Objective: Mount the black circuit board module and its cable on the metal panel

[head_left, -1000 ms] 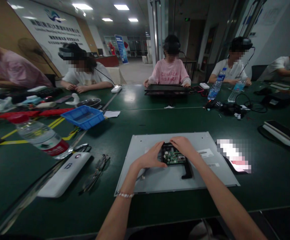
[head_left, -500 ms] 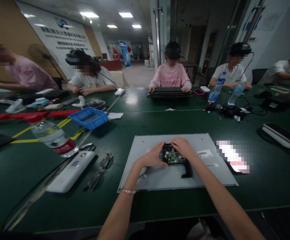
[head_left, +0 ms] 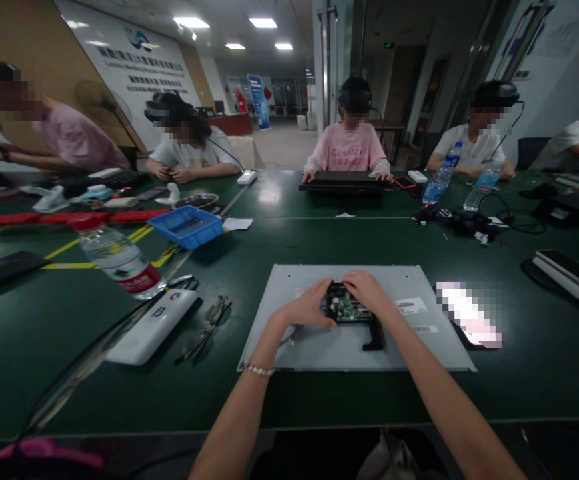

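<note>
A green circuit board [head_left: 350, 311] in a black frame lies on the back of a pale grey flat panel [head_left: 279, 287]. With the thumb at its lower left corner and the fingers at its upper left, my left hand [head_left: 309, 305] grips the frame. My right hand [head_left: 366, 291] curls its fingers over the frame's top edge, and its palm and wrist cover the right side. A black hooked bracket [head_left: 375, 338] sticks out below the board under my right wrist. Left of the board, a thin cable [head_left: 293, 335] rests on the panel.
Left of the panel lie eyeglasses [head_left: 204, 330], a white power bank [head_left: 154, 327] and a water bottle [head_left: 122, 260]. Farther back sits a blue tray [head_left: 186, 227]. A lit phone [head_left: 469, 315] is at the panel's right. Several people sit around the green table, one at a black panel [head_left: 344, 182].
The scene has shifted slightly right in view as the head turned a little left. Both hands keep their places on the framed circuit board, which stays put on the panel.
</note>
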`<state>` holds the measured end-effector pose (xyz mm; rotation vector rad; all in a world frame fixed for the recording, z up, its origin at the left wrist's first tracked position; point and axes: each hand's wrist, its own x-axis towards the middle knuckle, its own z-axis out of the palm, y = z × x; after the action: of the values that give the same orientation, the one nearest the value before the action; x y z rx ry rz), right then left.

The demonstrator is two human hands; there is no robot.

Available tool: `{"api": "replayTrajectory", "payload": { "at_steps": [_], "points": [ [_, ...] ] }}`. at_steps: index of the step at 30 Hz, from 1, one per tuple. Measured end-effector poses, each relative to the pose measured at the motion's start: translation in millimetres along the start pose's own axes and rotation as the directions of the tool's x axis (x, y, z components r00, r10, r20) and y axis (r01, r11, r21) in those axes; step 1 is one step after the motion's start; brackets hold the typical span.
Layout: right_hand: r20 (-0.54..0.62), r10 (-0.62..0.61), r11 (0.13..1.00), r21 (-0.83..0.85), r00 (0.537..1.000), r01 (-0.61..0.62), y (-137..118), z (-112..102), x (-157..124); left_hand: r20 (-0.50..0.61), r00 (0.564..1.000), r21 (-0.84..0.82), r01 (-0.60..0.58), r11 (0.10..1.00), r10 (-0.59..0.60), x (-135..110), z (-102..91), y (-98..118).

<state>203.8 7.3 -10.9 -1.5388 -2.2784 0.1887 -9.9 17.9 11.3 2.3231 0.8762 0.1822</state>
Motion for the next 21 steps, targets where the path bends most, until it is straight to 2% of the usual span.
{"api": "replayTrajectory", "payload": {
  "at_steps": [21],
  "points": [
    [-0.032,-0.009,0.999,0.038,0.999,0.011,1.6,3.6,-2.1,-0.005,1.0,0.042,0.01,0.999,-0.009,0.0,4.8,2.0]
  ]
}}
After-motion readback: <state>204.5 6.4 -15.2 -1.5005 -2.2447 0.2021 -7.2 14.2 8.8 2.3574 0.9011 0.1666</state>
